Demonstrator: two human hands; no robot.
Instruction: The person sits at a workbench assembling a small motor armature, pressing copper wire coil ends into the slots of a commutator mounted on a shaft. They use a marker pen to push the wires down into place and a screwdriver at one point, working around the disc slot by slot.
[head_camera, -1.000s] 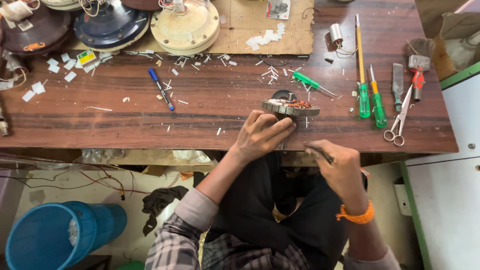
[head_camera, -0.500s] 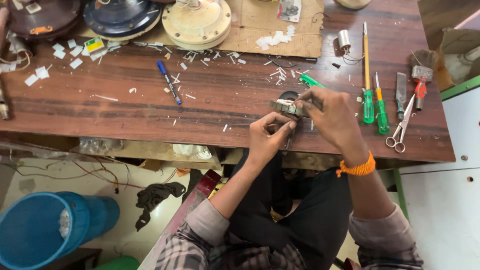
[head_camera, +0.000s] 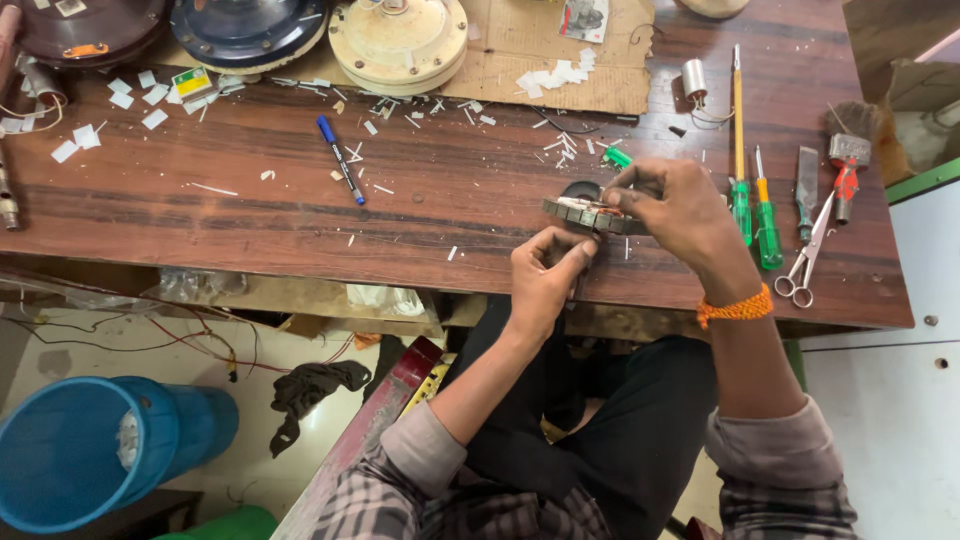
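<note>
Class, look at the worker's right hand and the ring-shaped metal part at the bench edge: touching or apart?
Touching. The head view shows the right hand with its fingers closed over the ring-shaped metal part, no gap between them.

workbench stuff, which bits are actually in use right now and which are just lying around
In use:
- metal ring part
- left hand, touching it
- right hand, gripping it

Lying about:
- blue pen
- green screwdrivers
- scissors
- cream round housing
- paper scraps
- blue bucket

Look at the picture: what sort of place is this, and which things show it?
Probably a small electrical repair workshop. On the wooden bench lie screwdrivers, round fan-motor housings and paper scraps, and both hands work on a ring-shaped metal core.
</note>
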